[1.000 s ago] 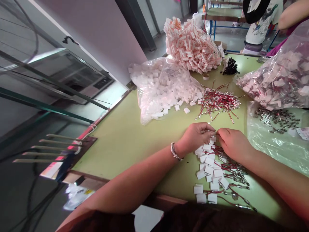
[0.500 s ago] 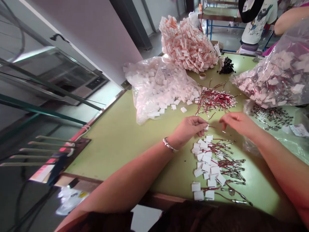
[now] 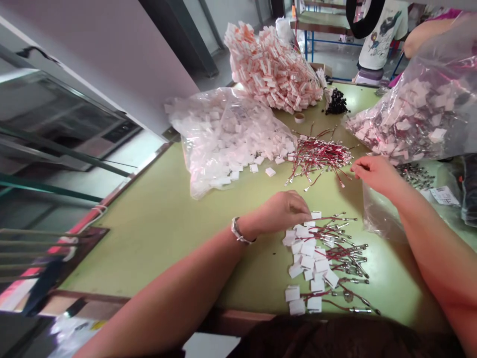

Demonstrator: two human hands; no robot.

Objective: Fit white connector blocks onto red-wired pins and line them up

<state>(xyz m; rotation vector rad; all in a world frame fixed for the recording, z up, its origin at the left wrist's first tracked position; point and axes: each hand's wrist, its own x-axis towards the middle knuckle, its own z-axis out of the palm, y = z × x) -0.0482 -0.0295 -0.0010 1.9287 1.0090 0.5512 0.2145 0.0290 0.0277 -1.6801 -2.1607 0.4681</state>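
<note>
My left hand [image 3: 285, 211], fingers together, is at the top end of a group of white connectors [image 3: 307, 261] with red wires and metal tips [image 3: 359, 253] pointing right. Its fingertips touch or hover over the uppermost connectors; what they hold, if anything, is hidden. My right hand [image 3: 368, 171] is raised at the right edge of a pile of red wires [image 3: 324, 153], thumb and fingers pressed together; anything between them is too small to make out. A clear bag [image 3: 231, 134] spills loose white connectors beside the wire pile.
Behind are a heap of pink and white pieces [image 3: 276, 74], a tape roll [image 3: 299, 118] and black-tipped parts [image 3: 337, 102]. A large filled bag [image 3: 413, 109] and a bag of metal parts [image 3: 417, 176] lie right. A person [image 3: 383, 35] is beyond the green table [image 3: 149, 238].
My left hand has moved from above the group down to its upper connectors, away from the wire it pinched. My right hand has shifted up and right, beside the wire pile. The view has turned slightly.
</note>
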